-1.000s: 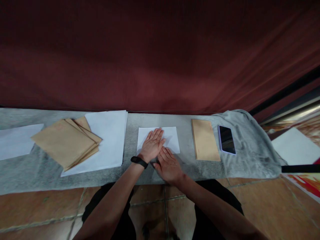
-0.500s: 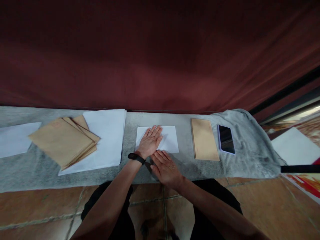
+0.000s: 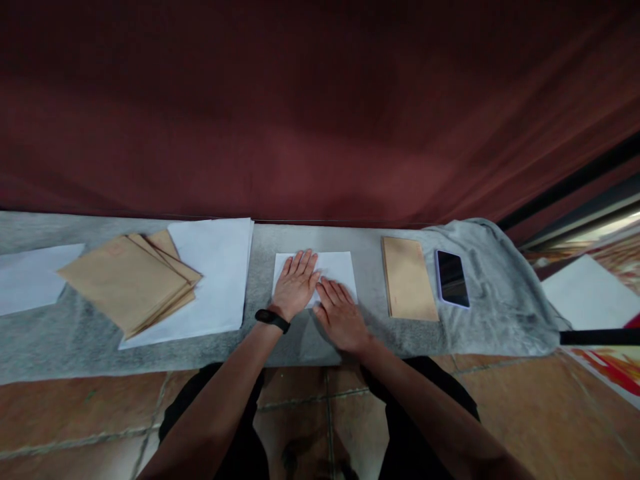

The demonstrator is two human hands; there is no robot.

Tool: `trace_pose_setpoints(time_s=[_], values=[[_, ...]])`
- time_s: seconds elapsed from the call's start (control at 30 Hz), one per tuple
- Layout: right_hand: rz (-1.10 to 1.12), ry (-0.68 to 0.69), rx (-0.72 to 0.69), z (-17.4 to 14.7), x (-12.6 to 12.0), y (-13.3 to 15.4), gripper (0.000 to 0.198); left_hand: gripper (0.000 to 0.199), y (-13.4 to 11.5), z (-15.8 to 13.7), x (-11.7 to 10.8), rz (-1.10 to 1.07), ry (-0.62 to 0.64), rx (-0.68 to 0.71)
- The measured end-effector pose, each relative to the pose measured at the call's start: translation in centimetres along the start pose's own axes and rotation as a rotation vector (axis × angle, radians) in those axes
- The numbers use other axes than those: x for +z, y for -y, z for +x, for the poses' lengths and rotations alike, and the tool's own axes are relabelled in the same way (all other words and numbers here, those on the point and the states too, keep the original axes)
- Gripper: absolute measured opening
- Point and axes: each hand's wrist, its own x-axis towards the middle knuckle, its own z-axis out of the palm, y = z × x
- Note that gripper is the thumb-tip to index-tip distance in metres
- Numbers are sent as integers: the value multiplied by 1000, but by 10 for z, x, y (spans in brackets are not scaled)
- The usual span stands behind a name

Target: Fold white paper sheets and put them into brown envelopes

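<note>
A white sheet of paper [image 3: 334, 264], apparently folded, lies flat on the grey cloth in front of me. My left hand [image 3: 296, 283], with a black band on the wrist, rests palm down on its left half, fingers stretched out. Beside it my right hand [image 3: 341, 317] lies flat, its fingers over the paper's lower right part and its palm on the cloth. The two hands are close together at the thumbs. Parts of the paper's left and lower edges are hidden beneath them.
Brown envelopes [image 3: 130, 280] lie fanned on a stack of white paper [image 3: 220, 280] to the left. Another white sheet [image 3: 30, 280] is farther left. On the right are a stack of brown envelopes [image 3: 410, 280] and a phone [image 3: 453, 280]. A dark red curtain [image 3: 320, 153] hangs behind.
My right hand has moved forward and slightly right, from the paper's lower edge onto the paper. My left hand has shifted very slightly and stays flat on it.
</note>
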Motion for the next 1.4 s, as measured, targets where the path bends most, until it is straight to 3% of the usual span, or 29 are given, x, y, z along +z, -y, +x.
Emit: trace_pose_setpoints(time_s=[0.17, 0.5, 1.0, 1.1, 1.27, 1.4], values=[[-106, 8, -16, 14, 5, -17, 50, 58, 1, -6, -3, 32, -1, -6], [-183, -65, 162, 33, 7, -50, 55, 66, 6, -21, -2, 85, -49, -92], [-211, -125, 323, 29, 0, -61, 58, 68, 19, -34, -5, 13, -163, -255], [-189, -126, 359, 30, -5, -54, 58, 66, 9, -34, -8, -6, -173, -193], [-167, -145, 413, 33, -19, -46, 54, 65, -16, -39, -4, -6, -52, 7], [-171, -81, 520, 34, -30, -48, 45, 67, -20, -42, -1, 24, -39, -20]])
